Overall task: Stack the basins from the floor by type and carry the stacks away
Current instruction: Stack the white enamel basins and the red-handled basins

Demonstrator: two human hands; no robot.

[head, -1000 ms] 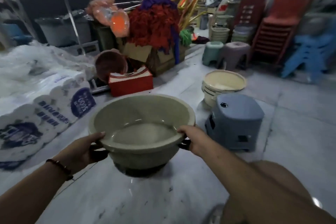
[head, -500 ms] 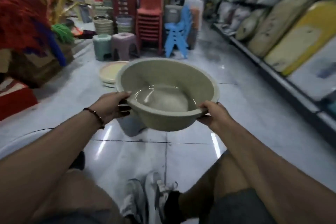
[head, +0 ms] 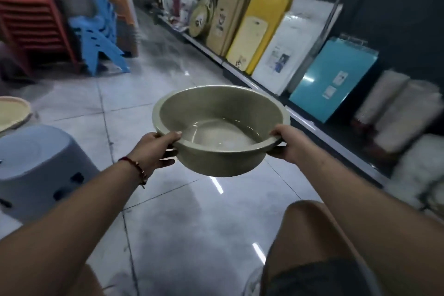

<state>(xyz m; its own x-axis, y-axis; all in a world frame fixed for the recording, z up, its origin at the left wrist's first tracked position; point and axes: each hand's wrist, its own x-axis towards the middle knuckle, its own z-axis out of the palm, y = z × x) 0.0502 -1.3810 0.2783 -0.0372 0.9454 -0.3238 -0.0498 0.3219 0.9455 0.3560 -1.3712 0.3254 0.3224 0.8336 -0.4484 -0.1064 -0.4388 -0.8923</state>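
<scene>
Above the floor (head: 192,223), both grips, left hand (head: 153,149), right hand (head: 286,144), holding basin (head: 216,151), fingers beneath hidden.

Glossy tiled floor (head: 182,94) under blue-grey stool (head: 36,166)

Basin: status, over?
Left hand and right hand grip basin by its rim, held above floor. Grey stool at left, path ahead open.

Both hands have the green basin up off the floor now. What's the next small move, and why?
Probably carry it forward along the aisle: the left hand and right hand grip opposite sides of the green basin, it is level, and the floor ahead looks open.
</scene>
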